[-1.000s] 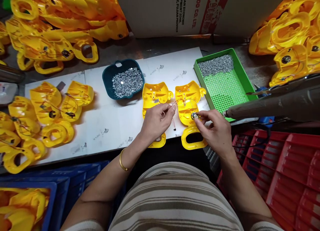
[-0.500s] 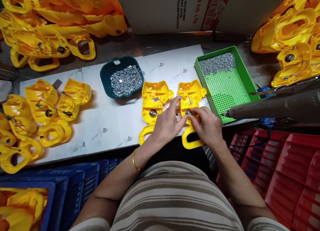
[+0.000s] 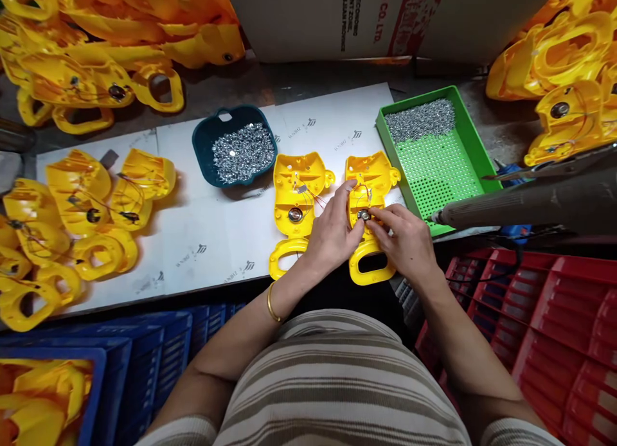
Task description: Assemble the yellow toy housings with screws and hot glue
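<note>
Two yellow plastic shells lie open side up on a white board [image 3: 187, 208]. The right shell [image 3: 369, 169] has a small round metal part [image 3: 364, 215] and thin wires inside. My left hand [image 3: 332, 234] grips this shell's left side, thumb beside the round part. From the right, my right hand [image 3: 407, 240] has its fingertips pressed together at the round part's edge; whatever they pinch there is too small to make out. The left shell [image 3: 296, 189], with a round speaker-like part [image 3: 295, 215] and wires, lies beside my left hand, untouched.
A dark teal tray [image 3: 205, 157] holds small metal pieces; a green basket [image 3: 475, 150] holds screws. A dark tool [image 3: 506, 205] juts in from the right. More yellow shells [image 3: 80, 189] lie left; blue crates [image 3: 159, 349] and red crates [image 3: 554, 317] stand below.
The right shell has straightened and shifted slightly. My right hand has moved a little to the right, uncovering more of the round part. My left hand has moved slightly right.
</note>
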Demonstrator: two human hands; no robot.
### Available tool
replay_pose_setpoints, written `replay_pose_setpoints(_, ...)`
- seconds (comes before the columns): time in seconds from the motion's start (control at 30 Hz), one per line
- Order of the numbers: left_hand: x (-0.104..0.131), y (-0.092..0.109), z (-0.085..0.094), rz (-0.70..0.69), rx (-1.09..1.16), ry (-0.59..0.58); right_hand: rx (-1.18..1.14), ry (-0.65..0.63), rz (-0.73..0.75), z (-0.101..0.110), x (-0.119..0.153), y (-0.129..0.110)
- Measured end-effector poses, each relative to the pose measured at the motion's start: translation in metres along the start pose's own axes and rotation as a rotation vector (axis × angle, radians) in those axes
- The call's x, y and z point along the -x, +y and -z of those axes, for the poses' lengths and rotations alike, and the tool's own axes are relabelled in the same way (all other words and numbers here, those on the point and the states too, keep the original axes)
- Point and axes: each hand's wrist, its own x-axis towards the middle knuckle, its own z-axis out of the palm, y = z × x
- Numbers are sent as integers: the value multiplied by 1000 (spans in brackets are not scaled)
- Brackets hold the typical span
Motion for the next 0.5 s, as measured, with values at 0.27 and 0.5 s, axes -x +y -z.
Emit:
replay_pose_setpoints(0.27,-3,-5,2,9,23,-37,167,-23,-8,0,-2,1)
replay_pose_setpoints(0.5,-3,-6,3,-16,41,-20,-30,83,12,-8,0,9)
